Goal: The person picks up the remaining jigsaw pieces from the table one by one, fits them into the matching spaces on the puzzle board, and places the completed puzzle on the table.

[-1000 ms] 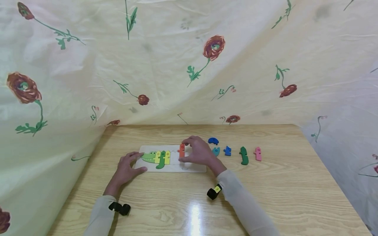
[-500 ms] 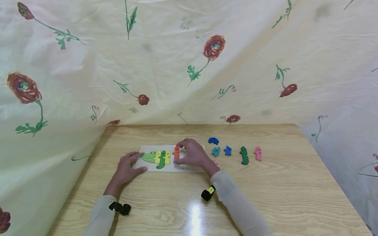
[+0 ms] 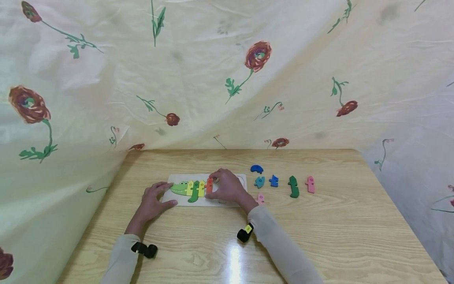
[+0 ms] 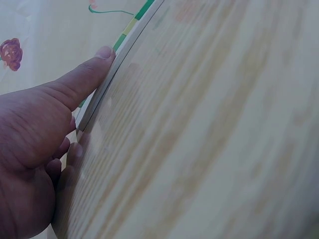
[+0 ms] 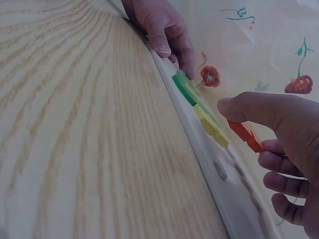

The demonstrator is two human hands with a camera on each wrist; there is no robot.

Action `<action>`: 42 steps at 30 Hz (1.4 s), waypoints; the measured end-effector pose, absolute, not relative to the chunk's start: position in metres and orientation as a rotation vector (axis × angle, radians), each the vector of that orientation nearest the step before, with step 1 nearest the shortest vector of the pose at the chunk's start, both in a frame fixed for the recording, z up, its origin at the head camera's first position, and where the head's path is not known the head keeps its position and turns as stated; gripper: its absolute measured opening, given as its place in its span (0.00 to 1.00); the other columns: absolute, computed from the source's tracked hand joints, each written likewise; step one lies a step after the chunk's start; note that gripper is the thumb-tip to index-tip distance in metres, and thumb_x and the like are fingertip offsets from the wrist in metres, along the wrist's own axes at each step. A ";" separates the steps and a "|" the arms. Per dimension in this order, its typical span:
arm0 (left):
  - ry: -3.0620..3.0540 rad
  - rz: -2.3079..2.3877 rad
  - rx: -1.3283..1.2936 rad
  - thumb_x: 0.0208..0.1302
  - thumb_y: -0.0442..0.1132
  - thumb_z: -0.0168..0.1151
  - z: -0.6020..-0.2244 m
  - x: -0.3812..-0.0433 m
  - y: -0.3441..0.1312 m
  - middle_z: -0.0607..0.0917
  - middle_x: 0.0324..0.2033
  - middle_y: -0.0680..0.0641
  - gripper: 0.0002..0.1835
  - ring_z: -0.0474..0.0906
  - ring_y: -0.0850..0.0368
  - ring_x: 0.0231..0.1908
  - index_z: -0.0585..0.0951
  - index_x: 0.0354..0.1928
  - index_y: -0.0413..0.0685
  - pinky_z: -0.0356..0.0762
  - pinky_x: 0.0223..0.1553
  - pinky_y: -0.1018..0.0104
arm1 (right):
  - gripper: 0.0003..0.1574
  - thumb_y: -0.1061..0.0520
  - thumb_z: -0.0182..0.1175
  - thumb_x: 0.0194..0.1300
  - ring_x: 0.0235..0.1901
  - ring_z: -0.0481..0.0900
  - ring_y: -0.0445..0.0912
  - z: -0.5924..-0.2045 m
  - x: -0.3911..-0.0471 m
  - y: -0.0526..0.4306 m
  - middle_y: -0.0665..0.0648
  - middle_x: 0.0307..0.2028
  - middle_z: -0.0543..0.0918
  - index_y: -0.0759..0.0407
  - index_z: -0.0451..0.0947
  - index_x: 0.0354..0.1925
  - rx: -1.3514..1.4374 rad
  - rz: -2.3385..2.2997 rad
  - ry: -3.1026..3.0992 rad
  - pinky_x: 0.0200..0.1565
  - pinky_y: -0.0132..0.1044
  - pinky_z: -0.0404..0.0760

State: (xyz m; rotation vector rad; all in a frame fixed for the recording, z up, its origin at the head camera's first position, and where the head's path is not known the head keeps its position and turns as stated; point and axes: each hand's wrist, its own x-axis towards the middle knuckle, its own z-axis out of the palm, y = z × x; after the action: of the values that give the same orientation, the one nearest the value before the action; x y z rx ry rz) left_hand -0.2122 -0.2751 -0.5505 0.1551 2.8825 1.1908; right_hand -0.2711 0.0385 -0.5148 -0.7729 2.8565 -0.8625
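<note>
My right hand (image 3: 228, 187) pinches an orange-red puzzle piece (image 3: 209, 185) between thumb and fingertips. In the right wrist view this piece (image 5: 244, 135) is tilted, over the board. The pale crocodile puzzle board (image 3: 209, 202) lies flat, with a green head piece (image 3: 178, 189), a yellow piece (image 3: 190, 188), a green leg piece (image 3: 194, 194) and another yellow piece (image 3: 201, 190) side by side. The held piece is close to the right of the second yellow one. My left hand (image 3: 151, 205) rests at the board's left end, thumb and index finger spread apart on it.
Loose pieces lie right of the board: dark blue (image 3: 257, 169), teal (image 3: 259, 182), blue (image 3: 273, 181), light pink (image 3: 261, 198), dark green (image 3: 293, 187) and pink (image 3: 310, 184). The wooden table (image 3: 198, 244) ends at a flowered cloth (image 3: 198, 86) behind and left.
My right hand has moved left over the board with the orange-red piece, up beside the second yellow piece. The light pink piece has come into view. My left hand has stayed in place.
</note>
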 end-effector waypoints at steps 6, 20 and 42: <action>2.878 1.194 0.146 0.57 0.54 0.77 -0.550 -0.212 -0.275 0.65 0.73 0.38 0.42 0.54 0.34 0.70 0.73 0.72 0.52 0.49 0.67 0.31 | 0.44 0.34 0.78 0.49 0.51 0.77 0.47 -0.520 -0.272 0.035 0.51 0.49 0.81 0.53 0.83 0.59 -0.760 -0.856 2.853 0.53 0.45 0.80; 2.895 1.169 0.134 0.57 0.52 0.78 -0.551 -0.214 -0.273 0.66 0.73 0.38 0.41 0.55 0.34 0.70 0.73 0.72 0.53 0.51 0.67 0.32 | 0.45 0.33 0.77 0.50 0.54 0.78 0.48 -0.527 -0.274 0.031 0.52 0.52 0.83 0.55 0.82 0.60 -0.793 -0.803 2.869 0.56 0.45 0.80; 2.885 1.174 0.124 0.56 0.51 0.78 -0.550 -0.213 -0.274 0.66 0.73 0.39 0.41 0.55 0.34 0.70 0.73 0.72 0.54 0.51 0.68 0.32 | 0.45 0.35 0.78 0.50 0.54 0.77 0.48 -0.528 -0.274 0.028 0.53 0.54 0.82 0.55 0.82 0.61 -0.760 -0.777 2.847 0.57 0.46 0.78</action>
State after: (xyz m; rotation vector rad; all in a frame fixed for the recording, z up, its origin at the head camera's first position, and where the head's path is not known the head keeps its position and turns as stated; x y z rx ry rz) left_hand -0.2131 -0.2742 -0.5496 0.1244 2.8851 1.1738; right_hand -0.2741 0.0282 -0.5277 -0.7599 2.8468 -0.7773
